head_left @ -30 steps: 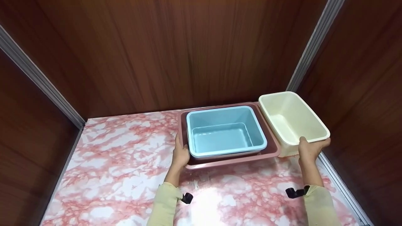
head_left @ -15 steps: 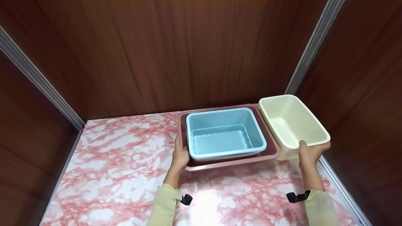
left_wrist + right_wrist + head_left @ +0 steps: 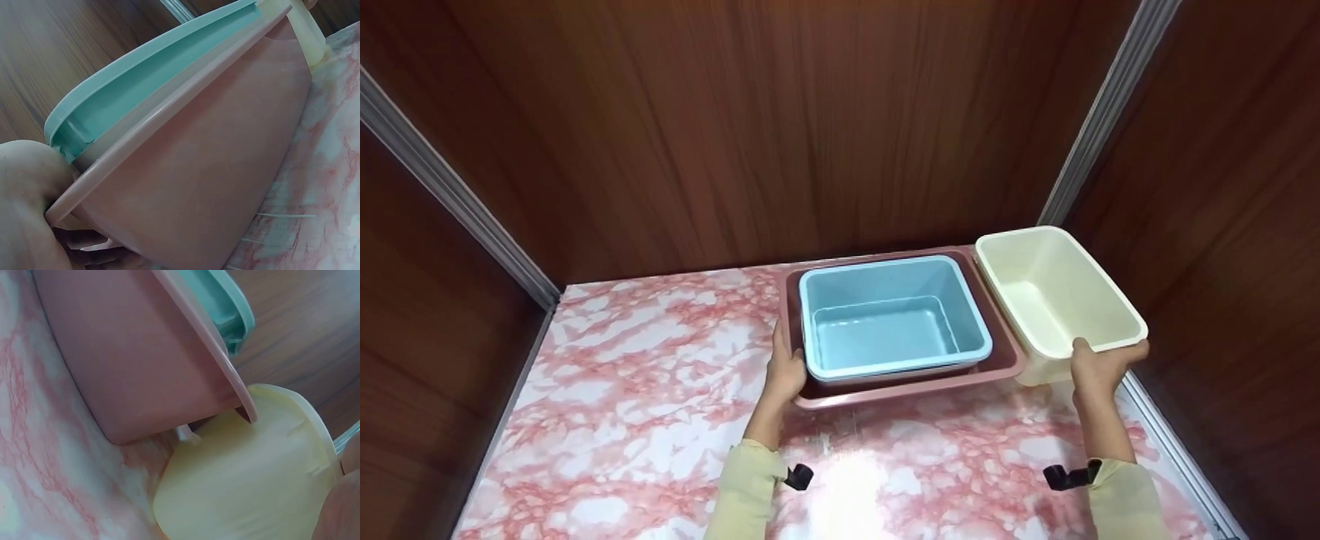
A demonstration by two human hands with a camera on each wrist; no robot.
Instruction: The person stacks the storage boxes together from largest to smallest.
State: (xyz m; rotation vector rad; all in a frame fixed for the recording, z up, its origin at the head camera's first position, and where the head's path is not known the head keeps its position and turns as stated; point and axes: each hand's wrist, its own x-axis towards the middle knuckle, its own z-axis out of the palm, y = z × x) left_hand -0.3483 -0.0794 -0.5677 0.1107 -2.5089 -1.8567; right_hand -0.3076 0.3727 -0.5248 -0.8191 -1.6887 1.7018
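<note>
A dusky-pink rectangular basin (image 3: 1012, 361) stands on the table near the back wall. Nested in it is a smaller light-blue basin (image 3: 885, 330), and a greyish edge (image 3: 126, 118) shows between the two rims in the left wrist view. My left hand (image 3: 786, 373) grips the pink basin's left end, thumb over the rim and fingers under it. Right beside the pink basin is a cream basin (image 3: 1057, 292), its left side along the pink rim. My right hand (image 3: 1102, 367) holds the cream basin by its near rim, thumb on the inner side.
The table has a red-and-white marbled cover (image 3: 622, 420) with a bright glare spot at its front. Dark wood panels (image 3: 735, 135) rise at the back and both sides, with metal strips (image 3: 1099, 112) in the corners. The right panel is close to the cream basin.
The pink basin, with the blue one in it, has shifted slightly left along with my left hand. The cream basin sits slightly lower in view. Both hands keep their grips.
</note>
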